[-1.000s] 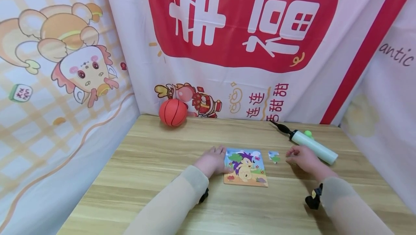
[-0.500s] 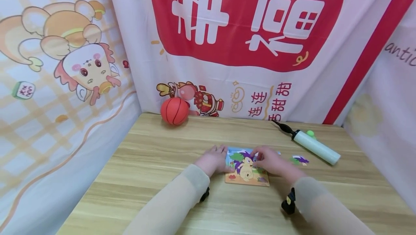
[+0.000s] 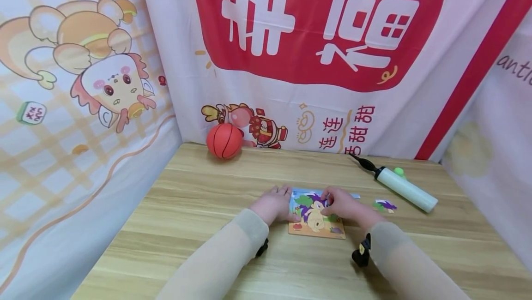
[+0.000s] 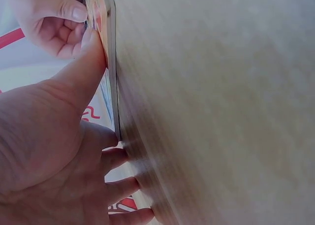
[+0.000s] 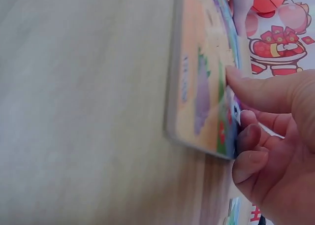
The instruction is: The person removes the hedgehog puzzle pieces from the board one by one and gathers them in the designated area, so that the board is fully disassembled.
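A square jigsaw puzzle point(image 3: 317, 231) with a purple-haired cartoon hedgehog lies on the wooden table. Along its left edge rests my left hand point(image 3: 272, 205), fingers stretched out. In the left wrist view the thumb point(image 4: 88, 62) presses on the puzzle's face, with the other fingertips down at the table. My right hand point(image 3: 342, 204) is over the puzzle's upper right part, thumb and curled fingers pinching at a puzzle piece point(image 5: 236, 112) mostly hidden by them. To the right lies a loose purple and green piece point(image 3: 385, 205); a blue piece point(image 3: 355, 195) shows behind the right hand.
A red toy basketball point(image 3: 224, 141) sits at the table's back left. At the back right lies a pale green hand pump point(image 3: 407, 189) with a black nozzle, a small green object point(image 3: 399, 171) beside it. Printed cloths point(image 3: 257, 92) hang behind and at the sides.
My right hand has moved left from beside the loose pieces onto the puzzle, uncovering the purple and green piece. The left hand stays at the puzzle's left edge.
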Motion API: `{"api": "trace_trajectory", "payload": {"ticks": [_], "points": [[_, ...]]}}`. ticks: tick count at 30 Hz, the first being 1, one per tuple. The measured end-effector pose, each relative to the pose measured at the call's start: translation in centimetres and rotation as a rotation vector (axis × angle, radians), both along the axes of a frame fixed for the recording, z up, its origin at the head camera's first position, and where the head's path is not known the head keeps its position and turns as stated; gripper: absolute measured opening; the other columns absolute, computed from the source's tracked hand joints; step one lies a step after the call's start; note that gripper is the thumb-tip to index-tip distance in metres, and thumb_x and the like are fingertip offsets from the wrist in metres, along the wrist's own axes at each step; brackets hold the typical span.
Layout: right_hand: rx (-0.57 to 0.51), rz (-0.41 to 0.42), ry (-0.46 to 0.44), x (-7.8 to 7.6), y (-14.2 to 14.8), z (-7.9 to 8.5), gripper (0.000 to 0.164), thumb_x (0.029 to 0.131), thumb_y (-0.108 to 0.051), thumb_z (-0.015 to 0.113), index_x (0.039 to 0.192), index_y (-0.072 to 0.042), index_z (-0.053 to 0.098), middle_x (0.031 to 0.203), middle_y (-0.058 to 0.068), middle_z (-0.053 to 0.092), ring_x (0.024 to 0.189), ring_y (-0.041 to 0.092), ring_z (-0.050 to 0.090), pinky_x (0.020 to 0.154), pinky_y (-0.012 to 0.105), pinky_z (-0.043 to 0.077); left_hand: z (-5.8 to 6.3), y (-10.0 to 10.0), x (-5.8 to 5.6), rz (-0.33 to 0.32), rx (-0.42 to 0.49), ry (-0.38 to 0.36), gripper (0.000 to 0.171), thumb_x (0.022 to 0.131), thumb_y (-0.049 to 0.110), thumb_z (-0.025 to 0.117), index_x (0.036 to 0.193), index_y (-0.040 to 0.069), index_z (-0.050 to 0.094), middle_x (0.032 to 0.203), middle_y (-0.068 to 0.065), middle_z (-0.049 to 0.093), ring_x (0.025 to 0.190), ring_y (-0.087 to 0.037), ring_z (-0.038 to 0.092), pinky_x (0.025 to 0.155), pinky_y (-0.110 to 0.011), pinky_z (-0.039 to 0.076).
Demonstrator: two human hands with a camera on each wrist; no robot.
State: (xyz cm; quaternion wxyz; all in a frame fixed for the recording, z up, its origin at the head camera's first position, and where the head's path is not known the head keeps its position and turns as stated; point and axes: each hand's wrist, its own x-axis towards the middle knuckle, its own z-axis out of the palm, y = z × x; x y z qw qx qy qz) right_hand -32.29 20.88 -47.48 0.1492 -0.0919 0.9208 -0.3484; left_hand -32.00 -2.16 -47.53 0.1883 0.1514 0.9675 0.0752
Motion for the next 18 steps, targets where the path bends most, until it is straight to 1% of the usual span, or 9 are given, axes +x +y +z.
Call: {"api": "trace_trajectory", "payload": {"ticks": [5,7,9,16,18], "points": [[-0.016,0.006,0.005,-0.2,-0.1,-0.2,0.031,0.081,-0.007,0.082,0.103,-0.004,0.059,0.086,0.008,0.051,0.077,0.023,0.048,0.065,0.034,0.041,0.5,0.0,0.5,-0.005,-0.009,0.005,0.106,0.081,0.070,0.063,0.159,0.013,0.019,0.164,-0.005,0.015,0.148,-0.033,0.014,0.118,-0.047,0.015],[-0.028,-0.003,0.011,-0.3,-0.1,-0.4,0.032,0.080,-0.006,0.082,0.102,-0.004,0.059,0.086,0.008,0.050,0.077,0.022,0.047,0.064,0.033,0.041,1.5,-0.1,1.2,-0.007,-0.015,0.001,0.105,0.082,0.071,0.061,0.159,0.013,0.019,0.164,-0.004,0.014,0.148,-0.031,0.014,0.119,-0.044,0.015],[-0.047,-0.020,0.014,-0.3,-0.1,-0.6,0.030,0.081,-0.005,0.081,0.102,-0.005,0.059,0.085,0.008,0.050,0.076,0.022,0.047,0.063,0.033,0.041,1.7,-0.1,1.3,-0.010,-0.015,0.004,0.105,0.082,0.071,0.061,0.159,0.013,0.019,0.164,-0.004,0.014,0.148,-0.031,0.013,0.119,-0.044,0.015],[-0.098,-0.055,0.070,-0.1,-0.2,-0.8,0.017,0.087,-0.004,0.075,0.096,-0.003,0.060,0.081,0.008,0.050,0.070,0.021,0.048,0.058,0.032,0.042,2.0,-0.1,1.4,-0.004,-0.021,0.008,0.104,0.082,0.069,0.062,0.159,0.013,0.020,0.164,-0.004,0.016,0.148,-0.030,0.015,0.119,-0.043,0.015],[-0.114,-0.062,0.071,-0.1,-0.3,-0.8,0.016,0.087,-0.004,0.074,0.096,-0.003,0.060,0.079,0.007,0.049,0.068,0.021,0.047,0.057,0.031,0.042,1.6,-0.1,1.1,0.001,-0.015,0.008,0.105,0.081,0.070,0.063,0.159,0.013,0.021,0.164,-0.004,0.016,0.148,-0.031,0.015,0.118,-0.045,0.016]]}}
